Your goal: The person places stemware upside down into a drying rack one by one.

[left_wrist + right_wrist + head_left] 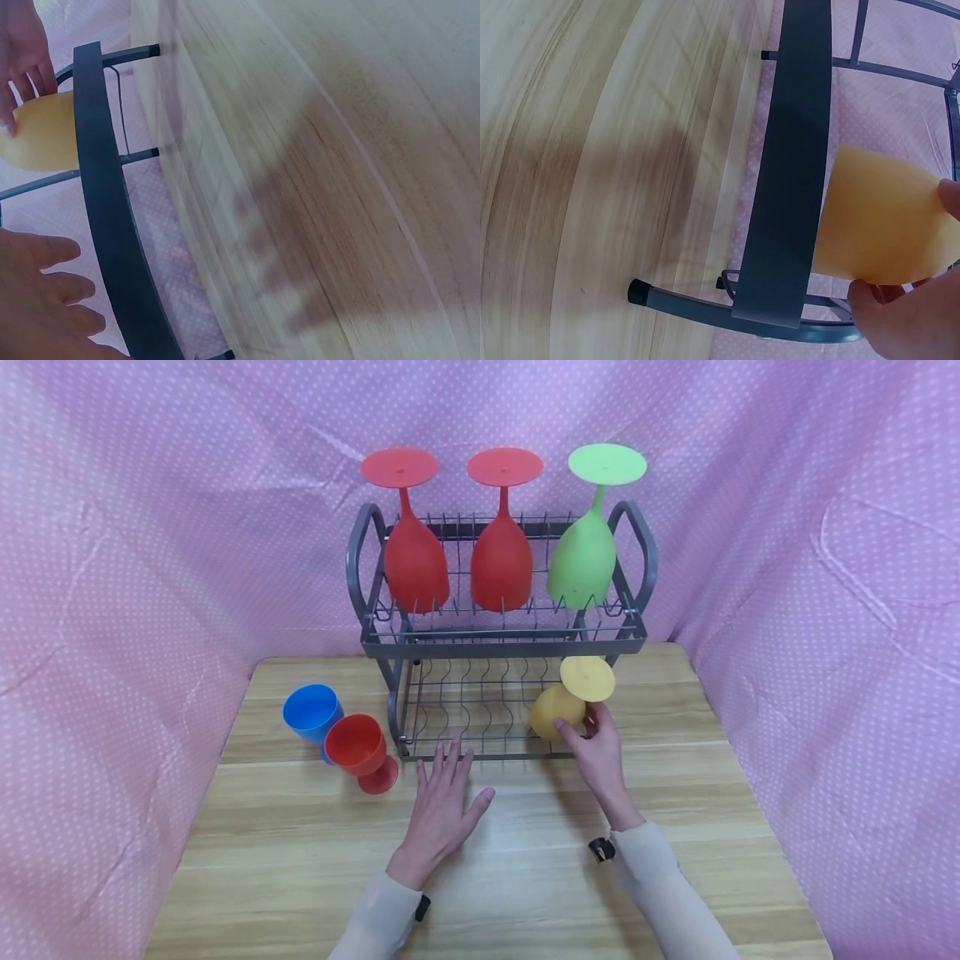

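My right hand [596,760] grips the bowl of a yellow goblet [557,712], thumb on the near side and fingers behind. The goblet is upside down and tilted, its round foot up, at the right end of the lower tier of a dark dish rack [501,647]. In the right wrist view the goblet's bowl [885,217] sits just behind the rack's front bar [791,150]. My left hand [442,814] has its fingers spread, fingertips right at the lower tier's front edge, and holds nothing.
On the upper tier two red goblets [501,564] and a green goblet [583,560] stand upside down. Left of the rack, a blue goblet [311,714] and a red goblet [356,747] stand upright on the wooden table [525,877]. Pink dotted cloth [825,568] surrounds the table.
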`<move>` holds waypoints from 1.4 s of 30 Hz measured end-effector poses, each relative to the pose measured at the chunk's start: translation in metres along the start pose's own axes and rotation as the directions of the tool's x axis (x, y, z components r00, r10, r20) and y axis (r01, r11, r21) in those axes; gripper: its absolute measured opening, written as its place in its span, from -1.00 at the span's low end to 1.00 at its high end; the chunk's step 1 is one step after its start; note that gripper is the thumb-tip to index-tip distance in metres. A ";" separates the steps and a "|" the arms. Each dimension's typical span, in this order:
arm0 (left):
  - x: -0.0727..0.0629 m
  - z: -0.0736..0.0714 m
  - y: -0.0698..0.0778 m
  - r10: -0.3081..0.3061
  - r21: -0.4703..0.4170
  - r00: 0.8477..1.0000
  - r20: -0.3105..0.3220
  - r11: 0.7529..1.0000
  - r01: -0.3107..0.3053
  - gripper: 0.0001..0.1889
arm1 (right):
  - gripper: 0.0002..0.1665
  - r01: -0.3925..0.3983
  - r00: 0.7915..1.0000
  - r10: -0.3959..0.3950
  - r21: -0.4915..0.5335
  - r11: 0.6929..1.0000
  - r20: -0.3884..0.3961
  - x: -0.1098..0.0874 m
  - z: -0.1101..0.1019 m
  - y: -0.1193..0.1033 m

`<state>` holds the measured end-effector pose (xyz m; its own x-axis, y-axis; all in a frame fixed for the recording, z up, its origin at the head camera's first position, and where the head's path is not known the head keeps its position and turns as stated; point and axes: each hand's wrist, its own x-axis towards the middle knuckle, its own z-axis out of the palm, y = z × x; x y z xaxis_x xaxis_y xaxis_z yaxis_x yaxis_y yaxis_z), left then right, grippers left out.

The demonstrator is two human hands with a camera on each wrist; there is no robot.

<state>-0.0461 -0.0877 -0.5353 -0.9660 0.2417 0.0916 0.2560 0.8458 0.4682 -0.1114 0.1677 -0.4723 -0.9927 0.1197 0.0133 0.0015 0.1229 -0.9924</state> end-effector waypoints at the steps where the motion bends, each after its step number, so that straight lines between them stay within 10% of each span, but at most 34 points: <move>1: 0.000 0.001 0.000 0.000 0.006 1.000 0.002 1.000 0.000 -0.17 | -0.17 0.009 1.000 -0.009 -0.004 1.000 0.003 -0.001 0.001 -0.003; 42: 0.002 0.007 -0.002 -0.065 0.083 0.995 0.079 0.995 0.058 -0.11 | -0.05 0.049 0.999 -0.047 -0.255 0.966 0.014 0.024 0.007 0.039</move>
<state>-0.0484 -0.0858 -0.5419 -0.9747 0.2233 -0.0087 0.2015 0.8950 0.3979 -0.1365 0.1688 -0.5119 -0.9933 0.0996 0.0585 -0.0169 0.3759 -0.9265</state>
